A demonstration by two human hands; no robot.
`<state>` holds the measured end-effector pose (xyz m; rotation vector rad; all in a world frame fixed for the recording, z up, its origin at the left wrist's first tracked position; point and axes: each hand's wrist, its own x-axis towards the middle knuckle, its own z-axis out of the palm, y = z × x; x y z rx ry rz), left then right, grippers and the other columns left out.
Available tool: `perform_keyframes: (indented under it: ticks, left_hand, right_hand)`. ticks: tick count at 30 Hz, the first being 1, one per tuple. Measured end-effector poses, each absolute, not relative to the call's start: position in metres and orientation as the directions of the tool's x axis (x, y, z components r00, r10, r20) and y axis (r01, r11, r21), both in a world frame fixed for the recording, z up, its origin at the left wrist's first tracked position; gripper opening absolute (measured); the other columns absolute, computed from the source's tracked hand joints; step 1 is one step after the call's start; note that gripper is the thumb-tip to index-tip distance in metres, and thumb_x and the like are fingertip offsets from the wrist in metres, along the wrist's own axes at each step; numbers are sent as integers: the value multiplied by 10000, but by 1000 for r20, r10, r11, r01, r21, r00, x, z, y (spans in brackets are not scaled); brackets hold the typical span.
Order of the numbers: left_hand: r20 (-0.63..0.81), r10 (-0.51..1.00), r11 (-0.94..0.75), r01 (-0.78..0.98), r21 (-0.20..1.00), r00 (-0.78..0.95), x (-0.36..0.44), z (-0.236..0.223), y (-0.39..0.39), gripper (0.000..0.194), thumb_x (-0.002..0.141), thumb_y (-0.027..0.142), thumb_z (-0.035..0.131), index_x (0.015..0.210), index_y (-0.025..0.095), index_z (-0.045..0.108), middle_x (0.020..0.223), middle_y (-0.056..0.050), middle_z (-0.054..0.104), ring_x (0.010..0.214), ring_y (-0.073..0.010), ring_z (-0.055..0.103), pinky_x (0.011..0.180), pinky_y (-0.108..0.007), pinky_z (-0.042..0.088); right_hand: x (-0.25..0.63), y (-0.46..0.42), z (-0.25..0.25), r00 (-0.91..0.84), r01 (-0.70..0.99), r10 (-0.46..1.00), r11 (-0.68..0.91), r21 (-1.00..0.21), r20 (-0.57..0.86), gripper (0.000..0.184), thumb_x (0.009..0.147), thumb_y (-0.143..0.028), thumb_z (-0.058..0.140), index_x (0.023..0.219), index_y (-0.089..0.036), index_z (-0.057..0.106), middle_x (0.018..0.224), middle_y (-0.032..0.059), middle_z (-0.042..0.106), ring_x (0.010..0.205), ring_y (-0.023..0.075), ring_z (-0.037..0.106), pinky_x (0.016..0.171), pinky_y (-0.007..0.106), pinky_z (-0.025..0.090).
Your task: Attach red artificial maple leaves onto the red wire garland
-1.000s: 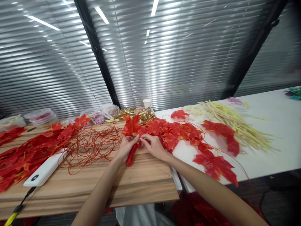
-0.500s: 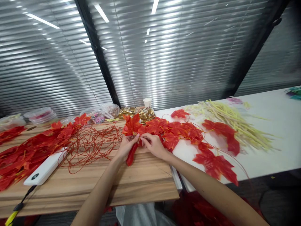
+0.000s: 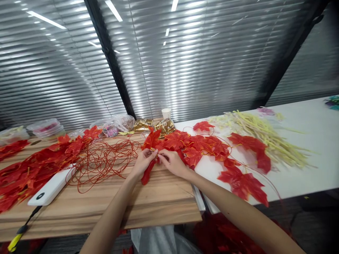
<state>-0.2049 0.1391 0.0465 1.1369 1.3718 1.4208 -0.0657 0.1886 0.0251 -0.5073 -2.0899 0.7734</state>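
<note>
My left hand [image 3: 144,161] and my right hand [image 3: 171,161] meet over the wooden board, thumbs and fingertips pinched close together. Between them is a red artificial maple leaf [image 3: 148,172], one part hanging below the fingers and another rising above. What exactly the right fingertips grip, perhaps the leaf's stem, is too small to make out. A garland of red maple leaves [image 3: 194,145] runs off to the right from my hands. Left of them lies a loose tangle of thin red cord [image 3: 106,160].
A heap of red leaves [image 3: 39,167] and a white power bank [image 3: 51,188] with a cable lie at left. Gold wrappers [image 3: 164,127], a paper cup [image 3: 166,113] and plastic tubs [image 3: 47,128] stand at the back. Yellow strips [image 3: 265,137] cover part of the white table [image 3: 312,134].
The upper part of the leaf in my hands has turned and now looks narrower. Both hands stay pinched in nearly the same place.
</note>
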Motion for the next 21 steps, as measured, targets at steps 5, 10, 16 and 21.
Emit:
perform_keyframes:
  ticks: [5, 10, 16, 21]
  left_hand:
    - [36, 972, -37, 4, 999, -231, -204, 48, 139, 289, 653, 389, 662, 690, 113, 583, 649, -24, 599, 583, -99, 524, 565, -207, 397]
    - [41, 973, -41, 6, 999, -227, -205, 47, 139, 292, 652, 389, 663, 702, 112, 588, 651, -25, 595, 583, -99, 522, 558, -206, 394]
    - [38, 972, -31, 36, 999, -233, -203, 50, 137, 302, 651, 402, 658, 682, 111, 582, 629, -21, 589, 575, -102, 522, 553, -211, 391]
    - [46, 973, -38, 42, 998, -225, -201, 52, 136, 311, 648, 412, 655, 677, 117, 561, 617, -11, 574, 566, -101, 513, 548, -214, 388]
  right_hand:
    - [-66, 188, 25, -571, 80, 593, 729, -680, 568, 132, 855, -198, 433, 834, -176, 562, 683, 3, 600, 622, 124, 545, 632, 224, 400]
    - [-65, 188, 25, -567, 76, 594, 727, -682, 570, 136, 853, -196, 436, 837, -176, 569, 682, 6, 603, 627, 126, 546, 635, 227, 404]
    - [-66, 188, 25, -566, 68, 596, 722, -689, 569, 137, 856, -195, 430, 824, -177, 562, 673, -1, 598, 613, 121, 544, 631, 222, 402]
    - [-66, 187, 25, -565, 70, 600, 719, -691, 566, 134, 856, -196, 432, 827, -178, 561, 664, -6, 597, 608, 119, 548, 620, 218, 400]
